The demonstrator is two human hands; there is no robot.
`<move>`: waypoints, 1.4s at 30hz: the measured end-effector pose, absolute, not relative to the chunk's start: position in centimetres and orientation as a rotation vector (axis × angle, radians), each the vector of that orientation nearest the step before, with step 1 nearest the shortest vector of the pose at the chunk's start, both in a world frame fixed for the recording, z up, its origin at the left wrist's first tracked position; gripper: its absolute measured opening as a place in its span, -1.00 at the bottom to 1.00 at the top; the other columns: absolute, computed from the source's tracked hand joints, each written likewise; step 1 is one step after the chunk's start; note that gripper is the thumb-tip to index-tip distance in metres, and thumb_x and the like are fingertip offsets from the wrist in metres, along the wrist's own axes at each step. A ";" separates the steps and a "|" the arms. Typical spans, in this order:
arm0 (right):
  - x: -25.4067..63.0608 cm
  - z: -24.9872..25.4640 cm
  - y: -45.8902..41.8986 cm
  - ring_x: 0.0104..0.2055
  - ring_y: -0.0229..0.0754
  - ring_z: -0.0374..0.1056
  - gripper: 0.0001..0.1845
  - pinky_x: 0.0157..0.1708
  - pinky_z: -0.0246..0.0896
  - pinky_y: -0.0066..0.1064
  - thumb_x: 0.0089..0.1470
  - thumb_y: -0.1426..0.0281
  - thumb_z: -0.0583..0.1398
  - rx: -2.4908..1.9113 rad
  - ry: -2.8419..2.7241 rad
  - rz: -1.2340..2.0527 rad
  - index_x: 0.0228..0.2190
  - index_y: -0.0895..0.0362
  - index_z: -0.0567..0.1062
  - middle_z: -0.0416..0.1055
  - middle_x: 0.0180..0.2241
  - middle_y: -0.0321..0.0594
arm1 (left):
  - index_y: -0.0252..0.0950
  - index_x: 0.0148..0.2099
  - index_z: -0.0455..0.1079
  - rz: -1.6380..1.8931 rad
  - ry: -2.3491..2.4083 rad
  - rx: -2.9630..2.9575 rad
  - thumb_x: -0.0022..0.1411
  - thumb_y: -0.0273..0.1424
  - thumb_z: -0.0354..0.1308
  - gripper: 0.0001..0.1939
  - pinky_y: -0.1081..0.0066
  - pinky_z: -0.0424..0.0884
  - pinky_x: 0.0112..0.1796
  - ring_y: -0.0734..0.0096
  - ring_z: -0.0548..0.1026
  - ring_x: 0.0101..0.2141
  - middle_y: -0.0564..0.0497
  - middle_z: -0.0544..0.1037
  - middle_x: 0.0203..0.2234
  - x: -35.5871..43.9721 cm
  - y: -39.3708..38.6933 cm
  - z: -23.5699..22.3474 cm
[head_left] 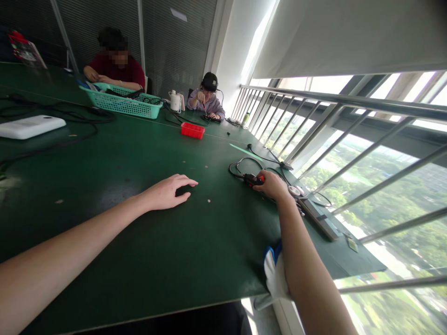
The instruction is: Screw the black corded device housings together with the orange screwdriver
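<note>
On the right side of the green table, my right hand (274, 184) is closed around a black and orange corded tool (250, 179) lying on the tabletop. Its exact kind is partly hidden by my fingers. A black cable (232, 168) loops out beyond it, and a white round object (294, 190) lies just past my wrist. My left hand (171, 191) rests over the middle of the table, thumb and fingers apart, holding nothing. A blue and white glove (274, 274) lies at the table's front edge, partly under my right forearm.
Metal railings (335, 98) run along the window on the right. A long grey box (319, 218) lies beside them. Farther back are a red tray (193, 130), a green basket (122, 103) and a white device (31, 126) with cables. Two people sit at the far side.
</note>
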State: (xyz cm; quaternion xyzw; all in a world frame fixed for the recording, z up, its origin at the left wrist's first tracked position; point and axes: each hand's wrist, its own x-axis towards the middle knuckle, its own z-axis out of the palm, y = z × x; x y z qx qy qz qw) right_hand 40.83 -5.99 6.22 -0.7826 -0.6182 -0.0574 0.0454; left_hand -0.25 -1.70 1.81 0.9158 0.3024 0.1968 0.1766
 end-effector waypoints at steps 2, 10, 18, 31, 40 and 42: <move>40.7 6.3 -6.0 -0.10 0.02 0.42 -0.53 -0.34 0.11 -0.35 -0.04 0.13 0.34 -2.389 -1.888 -0.184 -0.08 -0.01 0.50 0.53 -0.10 -0.15 | -0.08 0.27 0.37 0.566 0.859 2.594 0.41 -0.14 0.01 -0.55 0.20 0.35 0.15 0.17 0.42 0.15 -0.03 0.47 0.15 -0.3 -1.8 1.9; 40.5 6.2 -6.0 -0.11 0.03 0.42 -0.53 -0.32 0.14 -0.32 -0.05 0.17 0.35 -2.391 -1.866 -0.202 -0.07 0.01 0.50 0.52 -0.11 -0.13 | -0.07 0.28 0.35 0.535 0.879 2.591 0.41 -0.15 0.00 -0.54 0.20 0.36 0.15 0.17 0.41 0.16 -0.02 0.46 0.16 -0.2 -1.8 2.0; 39.9 6.5 -6.5 0.01 0.12 0.31 -0.61 -0.17 0.21 -0.21 0.08 0.07 0.27 -2.339 -1.823 -0.264 -0.12 0.01 0.55 0.45 -0.04 -0.06 | -0.10 0.23 0.41 0.536 0.889 2.582 0.40 -0.12 0.01 -0.55 0.17 0.36 0.15 0.15 0.43 0.14 -0.04 0.48 0.13 -0.2 -2.0 2.2; 35.4 8.2 -6.9 -0.21 -0.03 0.39 -0.58 -0.15 0.21 -0.27 0.37 0.08 -0.01 -1.758 -1.435 -0.449 0.04 0.13 0.22 0.45 -0.21 -0.05 | -0.10 0.23 0.41 0.541 0.885 2.608 0.40 -0.11 0.00 -0.55 0.20 0.33 0.16 0.15 0.42 0.15 -0.03 0.47 0.14 0.0 -2.0 2.2; 36.0 7.2 -6.1 -0.25 -0.01 0.41 -0.59 -0.24 0.20 -0.30 0.36 0.06 -0.02 -1.863 -1.472 -0.439 0.01 0.10 0.26 0.48 -0.28 -0.10 | -0.06 0.22 0.41 0.518 0.901 2.572 0.40 -0.07 0.01 -0.55 0.15 0.33 0.18 0.12 0.41 0.16 -0.02 0.46 0.15 0.0 -1.9 2.2; 35.9 7.4 -6.1 -0.21 0.01 0.40 -0.59 -0.25 0.18 -0.30 0.34 0.03 -0.02 -1.896 -1.458 -0.529 -0.05 0.09 0.31 0.48 -0.28 -0.09 | -0.06 0.22 0.42 0.526 0.893 2.576 0.40 -0.07 0.01 -0.55 0.15 0.33 0.17 0.12 0.41 0.16 -0.03 0.46 0.15 0.0 -1.8 2.1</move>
